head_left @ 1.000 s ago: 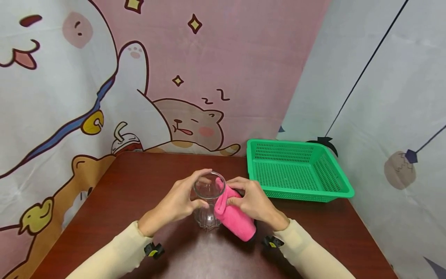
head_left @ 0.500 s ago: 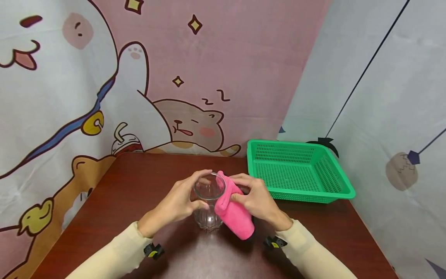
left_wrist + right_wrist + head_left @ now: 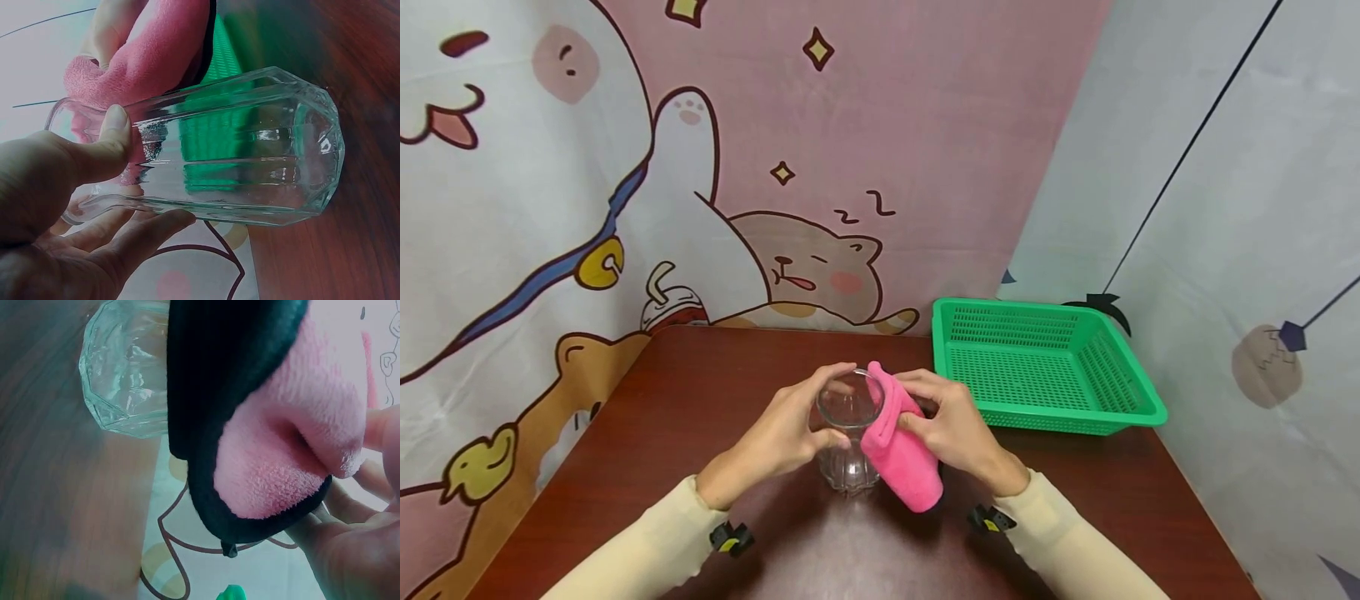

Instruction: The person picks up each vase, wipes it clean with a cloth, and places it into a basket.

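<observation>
A clear glass vase (image 3: 850, 473) with a round rim and a faceted base stands near the middle of the table. My left hand (image 3: 786, 432) grips it around the neck, thumb on the near side and fingers on the far side. To its right, my right hand (image 3: 953, 427) holds a folded pink cloth (image 3: 908, 468) with the thumb on top. The cloth's upper edge overlaps the vase's rim. In the right wrist view, dark trim borders the fuzzy pink cloth (image 3: 265, 469), which hides the upper part of the vase (image 3: 128, 378).
A green plastic basket (image 3: 1060, 417) with perforated sides sits at the back right of the dark red-brown table (image 3: 737, 367). A cartoon-printed curtain (image 3: 895, 150) hangs behind the table and along its sides.
My right hand has shifted slightly right and up with the cloth, whose top edge now sits higher by the vase's rim. My left hand and the vase have stayed in place.
</observation>
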### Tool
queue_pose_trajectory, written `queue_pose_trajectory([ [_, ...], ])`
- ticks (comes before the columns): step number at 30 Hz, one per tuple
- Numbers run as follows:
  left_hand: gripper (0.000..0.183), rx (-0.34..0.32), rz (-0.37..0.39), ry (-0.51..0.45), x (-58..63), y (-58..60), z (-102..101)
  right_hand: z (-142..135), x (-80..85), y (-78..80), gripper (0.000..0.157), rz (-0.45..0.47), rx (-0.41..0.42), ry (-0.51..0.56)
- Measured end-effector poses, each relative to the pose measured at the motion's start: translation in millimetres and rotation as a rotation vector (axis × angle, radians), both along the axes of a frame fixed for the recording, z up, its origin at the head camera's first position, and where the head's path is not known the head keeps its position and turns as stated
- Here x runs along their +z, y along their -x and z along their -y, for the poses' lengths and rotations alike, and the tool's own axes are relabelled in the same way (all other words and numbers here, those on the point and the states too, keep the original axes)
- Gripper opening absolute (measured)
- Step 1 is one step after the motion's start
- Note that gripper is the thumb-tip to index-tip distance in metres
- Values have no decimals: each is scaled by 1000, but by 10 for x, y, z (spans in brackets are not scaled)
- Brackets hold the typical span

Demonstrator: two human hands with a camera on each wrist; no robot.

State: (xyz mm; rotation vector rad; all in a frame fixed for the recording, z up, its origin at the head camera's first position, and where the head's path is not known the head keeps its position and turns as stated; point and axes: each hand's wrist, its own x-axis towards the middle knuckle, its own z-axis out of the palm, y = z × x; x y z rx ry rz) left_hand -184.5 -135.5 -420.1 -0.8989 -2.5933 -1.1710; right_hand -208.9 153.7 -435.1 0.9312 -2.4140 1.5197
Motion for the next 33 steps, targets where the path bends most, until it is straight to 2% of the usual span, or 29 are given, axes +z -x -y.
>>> queue_pose_trajectory([
  [7, 104, 4, -6, 6, 4, -10, -7, 20, -1, -10, 44, -175, -31, -139],
  [16, 103, 3, 3, 9, 9, -15, -20, 47, 14, -23, 38, -232, -17, -209],
  [23, 103, 8, 6, 13, 10, -26, -16, 74, 11, -33, 30, -292, 15, -308],
  [33, 102, 1, 10, 3, 14, -35, -20, 68, -46, -32, 21, -276, 41, -410],
])
